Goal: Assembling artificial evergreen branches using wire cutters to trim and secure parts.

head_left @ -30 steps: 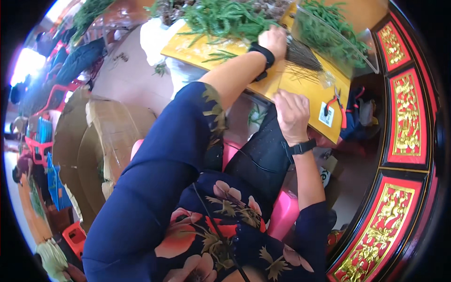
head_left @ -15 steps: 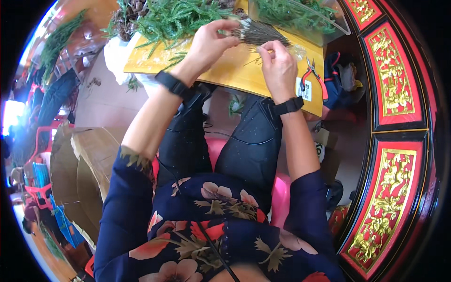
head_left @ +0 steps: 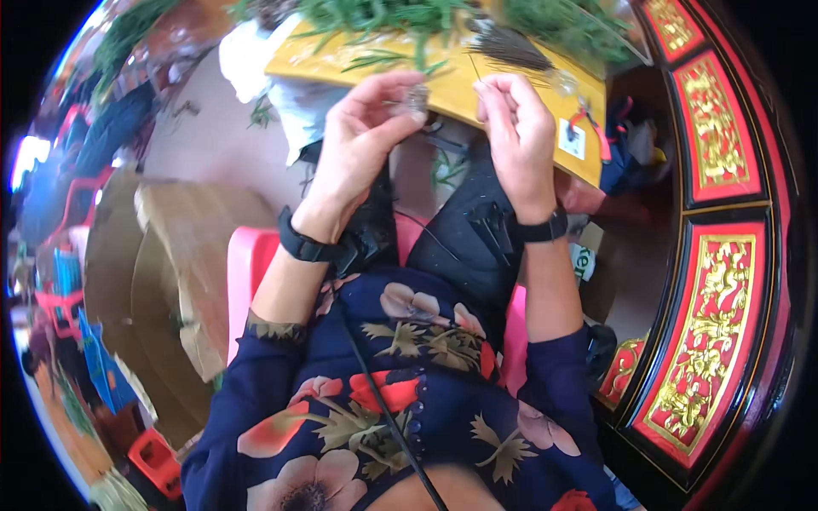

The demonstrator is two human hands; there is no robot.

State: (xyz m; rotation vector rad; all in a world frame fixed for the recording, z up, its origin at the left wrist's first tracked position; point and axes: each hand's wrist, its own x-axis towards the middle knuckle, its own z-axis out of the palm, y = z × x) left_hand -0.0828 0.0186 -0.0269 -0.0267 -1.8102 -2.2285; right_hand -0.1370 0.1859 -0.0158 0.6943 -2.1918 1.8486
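Crowding the upper part of the frame, a yellow board (head_left: pixel 511 81) carries loose green sprigs (head_left: pixel 383 17) and a dark bundle of thin stems (head_left: pixel 511 51), while red-handled pliers (head_left: pixel 588 119) lie near its right end. Flattened cardboard (head_left: pixel 170 255) fills the left side, and a red and gold carved panel (head_left: pixel 707 341) curves down the right edge. Between the viewer and the board sit the person's black-clad knees on a pink stool (head_left: pixel 247 272), so the hands work just in front of the board's near edge.

The left hand (head_left: pixel 362 140) has its fingertips pinched together on a small greyish piece (head_left: pixel 417 100) at upper centre. The right hand (head_left: pixel 520 128), just beside it, nips a thin dark wire (head_left: pixel 471 66) between thumb and fingers; the wire's long axis runs nearly upright, pointing toward the frame's top. The greyish piece is too small to show any direction.
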